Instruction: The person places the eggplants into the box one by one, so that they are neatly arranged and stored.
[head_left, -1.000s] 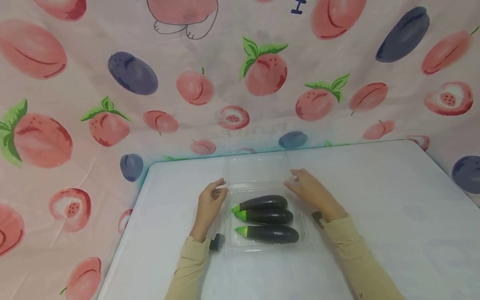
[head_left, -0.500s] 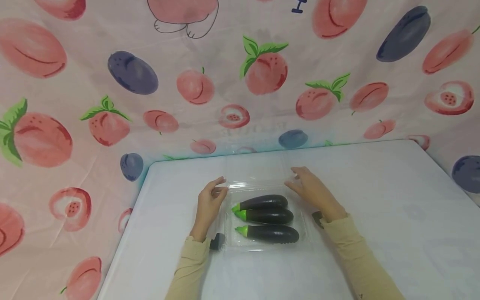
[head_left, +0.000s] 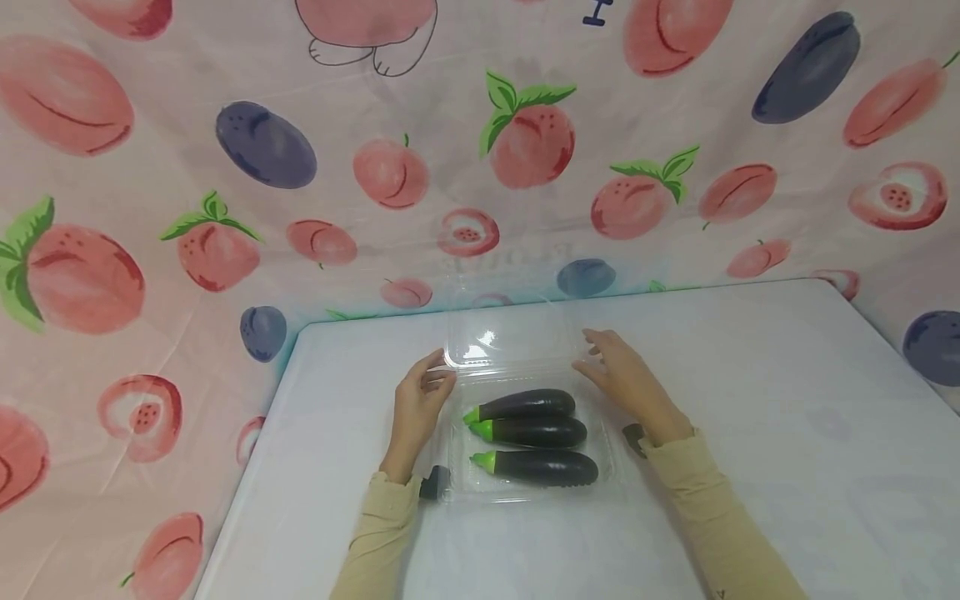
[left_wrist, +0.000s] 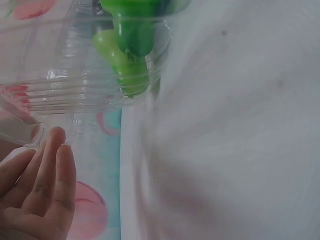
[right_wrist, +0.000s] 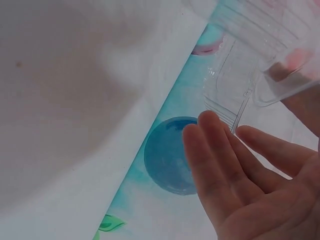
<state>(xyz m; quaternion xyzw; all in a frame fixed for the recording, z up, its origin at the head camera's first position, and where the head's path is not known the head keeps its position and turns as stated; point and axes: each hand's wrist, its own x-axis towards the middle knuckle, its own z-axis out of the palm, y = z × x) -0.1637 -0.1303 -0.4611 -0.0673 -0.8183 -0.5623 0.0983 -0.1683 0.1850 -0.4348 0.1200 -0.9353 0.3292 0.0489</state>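
A clear plastic clamshell container point(head_left: 525, 500) sits on the table with its lid point(head_left: 517, 333) raised at the back. Inside lie three dark purple eggplants: the back one point(head_left: 528, 405), the middle one point(head_left: 536, 432) and the front one point(head_left: 543, 468), green stems pointing left. My left hand point(head_left: 422, 404) pinches the lid's left edge near the hinge; in the left wrist view its fingertips point(left_wrist: 57, 135) meet the lid's corner. My right hand point(head_left: 626, 383) pinches the lid's right edge, the thumb seen through the plastic and the outer fingers point(right_wrist: 207, 150) fairly straight in the right wrist view.
The white table point(head_left: 787, 417) extends on both sides of the container. Behind it hangs a pink fruit-print cloth point(head_left: 420, 250), close past the table's back edge. A dark wrist-camera mount point(head_left: 433, 483) sits by the left cuff, near the container's left side.
The lid has tilted on its hinge and now shows bright reflections near its left corner. My right fingertips have shifted slightly up. The eggplants and the container's base have not moved.
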